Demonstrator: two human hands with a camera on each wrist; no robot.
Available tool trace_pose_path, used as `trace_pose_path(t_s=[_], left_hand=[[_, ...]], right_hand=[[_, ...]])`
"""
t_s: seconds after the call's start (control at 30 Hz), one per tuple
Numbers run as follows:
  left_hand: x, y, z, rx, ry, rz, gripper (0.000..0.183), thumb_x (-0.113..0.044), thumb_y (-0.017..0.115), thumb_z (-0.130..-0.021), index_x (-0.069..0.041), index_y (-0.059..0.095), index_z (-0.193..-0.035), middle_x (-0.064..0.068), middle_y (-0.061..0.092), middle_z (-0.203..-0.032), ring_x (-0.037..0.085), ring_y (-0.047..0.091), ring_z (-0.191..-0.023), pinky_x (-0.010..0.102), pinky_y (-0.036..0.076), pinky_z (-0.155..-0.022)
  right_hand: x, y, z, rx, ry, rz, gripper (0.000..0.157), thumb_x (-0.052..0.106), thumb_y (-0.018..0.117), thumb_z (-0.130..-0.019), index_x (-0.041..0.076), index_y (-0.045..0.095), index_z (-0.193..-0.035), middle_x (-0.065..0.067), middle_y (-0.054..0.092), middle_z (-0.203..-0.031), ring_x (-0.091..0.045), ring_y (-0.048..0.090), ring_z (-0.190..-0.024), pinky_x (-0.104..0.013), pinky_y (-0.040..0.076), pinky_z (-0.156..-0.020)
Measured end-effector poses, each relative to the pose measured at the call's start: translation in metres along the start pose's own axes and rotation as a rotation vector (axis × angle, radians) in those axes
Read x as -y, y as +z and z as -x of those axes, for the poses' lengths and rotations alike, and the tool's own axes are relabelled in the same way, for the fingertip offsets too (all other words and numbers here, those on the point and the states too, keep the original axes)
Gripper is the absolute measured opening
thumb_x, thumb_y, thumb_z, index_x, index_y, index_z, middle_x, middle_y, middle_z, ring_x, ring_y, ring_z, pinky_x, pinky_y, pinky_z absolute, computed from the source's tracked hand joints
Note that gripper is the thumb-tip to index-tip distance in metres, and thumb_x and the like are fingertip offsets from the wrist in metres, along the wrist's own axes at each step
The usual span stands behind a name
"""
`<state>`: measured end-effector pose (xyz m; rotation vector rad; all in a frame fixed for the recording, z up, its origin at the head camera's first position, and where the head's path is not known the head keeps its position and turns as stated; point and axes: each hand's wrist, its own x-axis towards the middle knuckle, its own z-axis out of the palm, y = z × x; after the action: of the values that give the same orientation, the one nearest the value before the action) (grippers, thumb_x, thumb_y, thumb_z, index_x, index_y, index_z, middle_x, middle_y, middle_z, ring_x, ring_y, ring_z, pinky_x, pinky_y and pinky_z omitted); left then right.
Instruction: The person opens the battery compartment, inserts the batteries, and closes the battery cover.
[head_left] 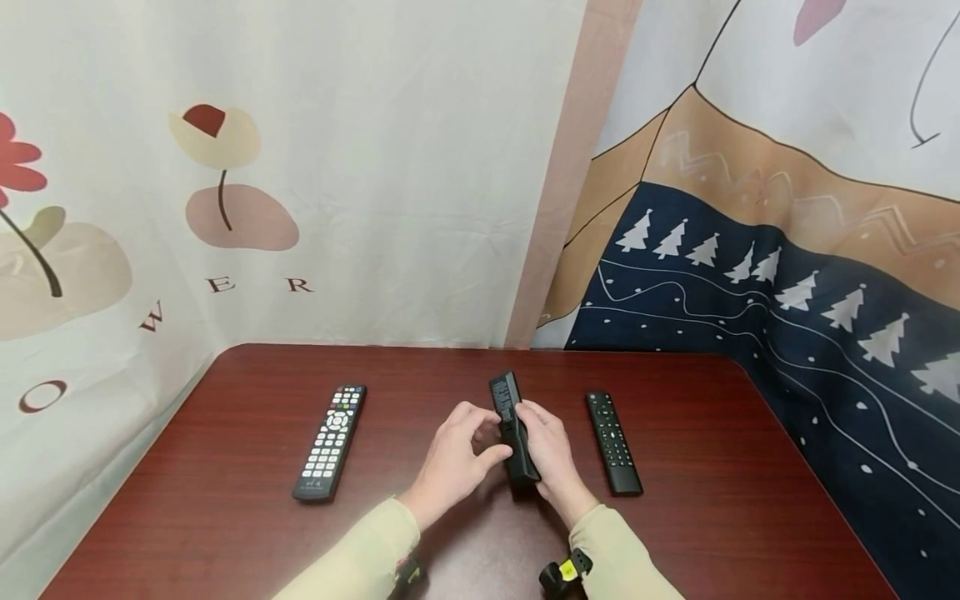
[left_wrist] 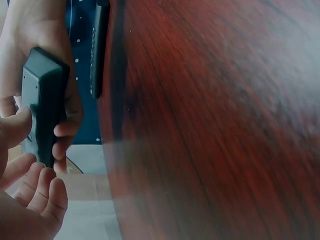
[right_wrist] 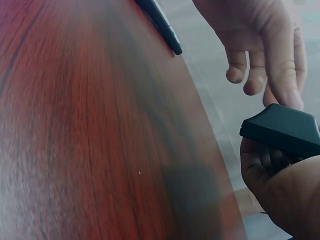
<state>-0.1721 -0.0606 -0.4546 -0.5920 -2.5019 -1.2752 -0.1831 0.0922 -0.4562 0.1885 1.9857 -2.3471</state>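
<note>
In the head view a black remote control is held over the middle of the table, its back with a printed label facing up. My right hand grips it from the right, fingers curled round beneath, as the left wrist view shows. From the other side my left hand touches the back of the remote with thumb and index finger. Its other fingers are loosely bent and apart from the remote in the right wrist view. Whether the battery cover is on cannot be told.
A larger remote with white buttons lies to the left on the dark red table. To the right lies a slim black remote, buttons up. Patterned curtains hang behind the table's far edge.
</note>
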Motion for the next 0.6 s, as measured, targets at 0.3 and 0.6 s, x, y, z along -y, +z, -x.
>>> trace_pose_path(t_s=[0.3,0.6], left_hand=[[0.009,-0.009,0.003,-0.012,-0.003,-0.089,0.038,-0.025,0.082,-0.078,-0.015,0.067,-0.111,-0.004,0.056,-0.097,0.019,0.060,-0.085,0.027,0.050,-0.073],[0.017,-0.018,0.006,-0.006,-0.009,-0.120,0.037,-0.024,0.081,-0.079,-0.016,0.066,-0.112,0.001,0.057,-0.102,0.021,0.058,-0.085,0.029,0.049,-0.071]], right_hand=[[0.002,-0.009,0.001,0.014,-0.008,0.019,0.037,0.028,0.050,-0.100,0.003,0.059,-0.126,-0.022,0.067,-0.113,-0.027,0.069,-0.087,-0.034,0.057,-0.066],[0.005,-0.016,0.000,-0.012,-0.001,0.063,0.036,0.027,0.055,-0.097,0.006,0.061,-0.126,-0.018,0.070,-0.108,-0.029,0.069,-0.087,-0.032,0.056,-0.063]])
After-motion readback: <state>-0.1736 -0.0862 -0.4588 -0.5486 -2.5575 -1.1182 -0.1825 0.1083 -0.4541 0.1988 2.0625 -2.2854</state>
